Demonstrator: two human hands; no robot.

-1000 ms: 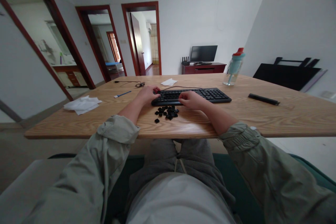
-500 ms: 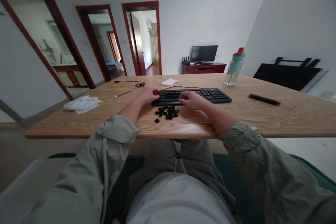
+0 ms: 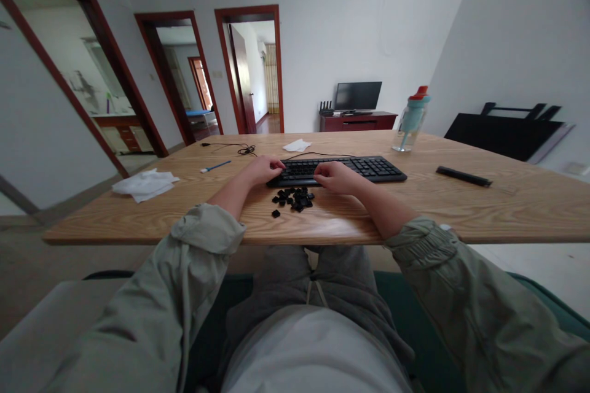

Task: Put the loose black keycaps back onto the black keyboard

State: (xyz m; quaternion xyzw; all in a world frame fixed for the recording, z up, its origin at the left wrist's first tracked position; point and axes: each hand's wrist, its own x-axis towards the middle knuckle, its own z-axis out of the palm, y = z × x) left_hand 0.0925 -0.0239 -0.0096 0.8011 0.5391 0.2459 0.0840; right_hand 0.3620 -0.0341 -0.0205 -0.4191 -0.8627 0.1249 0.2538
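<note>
A black keyboard lies flat on the wooden table in front of me, with some places in its left part looking bare of caps. At its left end is my left hand, fingers curled in and closed on the edge. My right hand rests over the front middle of the keyboard, thumb and fingers drawn together; whatever they pinch is hidden. Just in front of the keyboard, between my forearms, sits a loose pile of small black keycaps. One keycap lies apart, nearer the table edge.
White tissues and a blue brush lie left, with a coiled cable behind. Another tissue is beyond the keyboard. A bottle with a red lid stands at back right, near a dark strip-shaped object.
My left hand has shifted slightly to the right over the keyboard's left end. The right hand stays almost still, and the keycap pile looks the same.
</note>
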